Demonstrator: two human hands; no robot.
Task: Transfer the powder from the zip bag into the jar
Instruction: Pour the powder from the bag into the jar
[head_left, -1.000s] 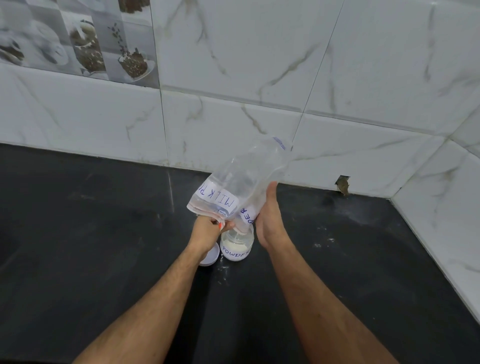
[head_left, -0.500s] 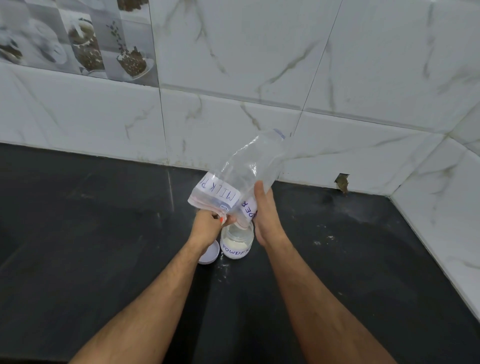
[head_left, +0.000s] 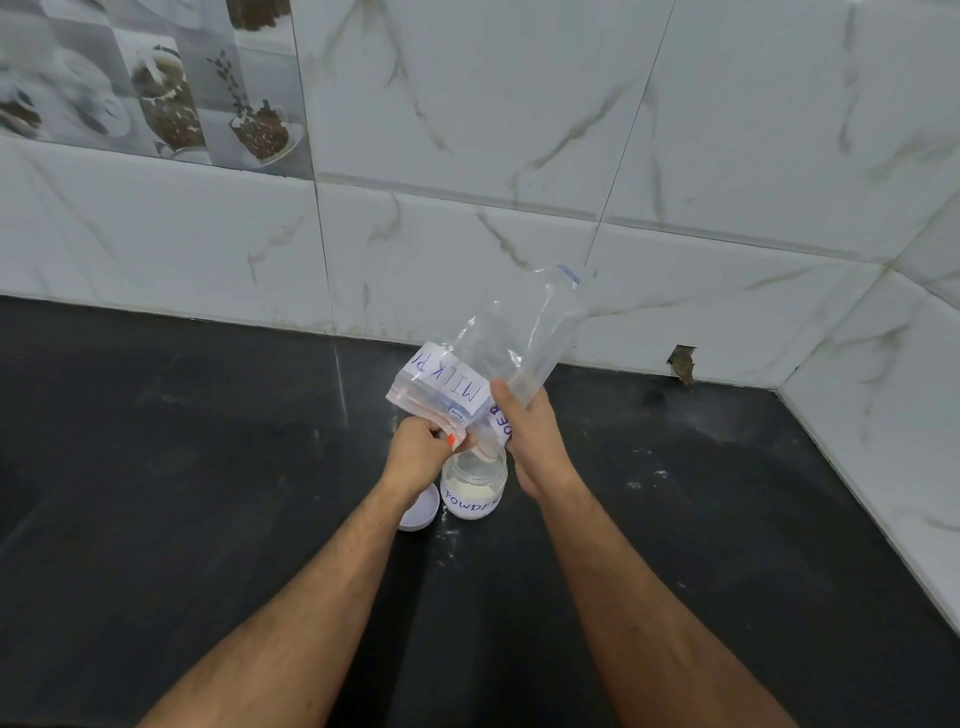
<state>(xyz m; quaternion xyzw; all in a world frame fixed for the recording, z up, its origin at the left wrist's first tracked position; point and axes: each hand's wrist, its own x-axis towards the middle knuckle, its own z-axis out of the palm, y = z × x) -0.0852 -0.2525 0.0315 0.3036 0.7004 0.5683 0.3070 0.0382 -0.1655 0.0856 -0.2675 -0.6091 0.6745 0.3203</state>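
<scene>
A clear zip bag (head_left: 511, 340) with a white "MILK POWDER" label is held upside down, its mouth dipping into the jar (head_left: 474, 486). The small glass jar stands on the black counter (head_left: 208, 493), labelled "POWDER", with white powder in its lower part. My left hand (head_left: 423, 449) pinches the bag's zip edge just above the jar's rim. My right hand (head_left: 530, 434) grips the bag's middle from the right side. The bag's upper part looks nearly empty and points up toward the wall.
The jar's white lid (head_left: 421, 512) lies on the counter just left of the jar, partly under my left wrist. Spilled powder specks (head_left: 644, 480) dot the counter right of the jar. Marble-tiled walls (head_left: 571, 182) close the back and right side.
My right hand has slid a little up the bag and squeezed it. The bag's upper end has tipped slightly. The left hand and jar stay where they were.
</scene>
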